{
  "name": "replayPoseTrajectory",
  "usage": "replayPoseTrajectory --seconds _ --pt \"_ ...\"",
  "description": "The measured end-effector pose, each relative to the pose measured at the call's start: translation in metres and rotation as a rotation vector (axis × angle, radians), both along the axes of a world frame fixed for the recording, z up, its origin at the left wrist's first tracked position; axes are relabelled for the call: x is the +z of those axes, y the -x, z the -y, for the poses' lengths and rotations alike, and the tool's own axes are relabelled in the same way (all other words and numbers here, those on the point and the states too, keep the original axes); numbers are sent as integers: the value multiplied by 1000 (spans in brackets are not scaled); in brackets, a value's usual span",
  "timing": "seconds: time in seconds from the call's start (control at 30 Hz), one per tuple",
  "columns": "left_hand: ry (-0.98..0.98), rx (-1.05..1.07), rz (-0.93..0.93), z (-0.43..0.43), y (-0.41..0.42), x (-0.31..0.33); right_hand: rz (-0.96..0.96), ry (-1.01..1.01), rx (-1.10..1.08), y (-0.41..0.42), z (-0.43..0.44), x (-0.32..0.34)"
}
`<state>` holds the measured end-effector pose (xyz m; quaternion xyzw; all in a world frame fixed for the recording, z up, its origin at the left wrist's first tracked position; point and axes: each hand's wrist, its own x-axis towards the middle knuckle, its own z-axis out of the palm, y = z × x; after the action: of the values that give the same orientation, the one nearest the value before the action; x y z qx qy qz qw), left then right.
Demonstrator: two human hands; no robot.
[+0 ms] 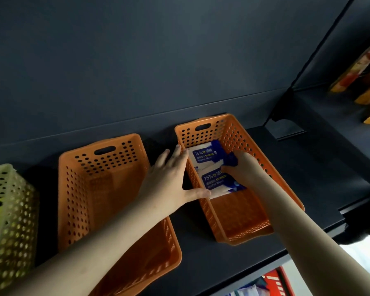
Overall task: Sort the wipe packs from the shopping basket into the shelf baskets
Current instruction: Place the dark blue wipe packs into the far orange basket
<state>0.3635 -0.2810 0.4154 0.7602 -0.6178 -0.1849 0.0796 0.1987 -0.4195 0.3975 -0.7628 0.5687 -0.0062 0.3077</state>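
Two blue-and-white alcohol wipe packs stand in the back half of the right orange shelf basket (284,180). The rear pack (203,155) leans near the back wall; the front pack (218,182) stands just before it. My right hand (241,165) is inside the basket with its fingers closed on the right edge of the packs. My left hand (169,178) grips the basket's left rim, thumb at the front pack's lower corner. A second orange basket (73,189) to the left holds nothing. The red shopping basket (276,280) shows at the bottom right, below the shelf.
A pale yellow perforated basket (9,210) with green packs stands at the far left. The dark shelf (308,174) ends at a front edge near my arms. Orange-red packages (359,71) sit on the neighbouring shelf at the upper right.
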Motion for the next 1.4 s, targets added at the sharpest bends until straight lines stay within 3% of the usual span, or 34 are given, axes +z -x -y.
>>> replayPoseTrajectory --seconds 0.17,0.3,0.43,0.63,0.97,1.17,1.27,1.4 --pt "10 -22 33 -1 0 -1 -34 91 53 -3 -1 -3" --pt "22 -12 40 -3 0 -3 -75 173 233 9 -2 -5" --pt "34 -10 41 -4 1 -4 -212 136 347 13 -8 -6" --pt "39 -14 62 -4 1 -5 -269 177 402 9 -10 -6" --pt "28 -21 47 -6 3 -3 -226 -15 362 6 -3 -2" --pt "-90 -72 14 -5 -1 15 -149 191 189 28 -41 45" --pt "44 -93 26 -26 5 32 59 402 96 57 -90 63" --pt "425 -122 -153 -112 34 42 222 559 44 100 -186 52"
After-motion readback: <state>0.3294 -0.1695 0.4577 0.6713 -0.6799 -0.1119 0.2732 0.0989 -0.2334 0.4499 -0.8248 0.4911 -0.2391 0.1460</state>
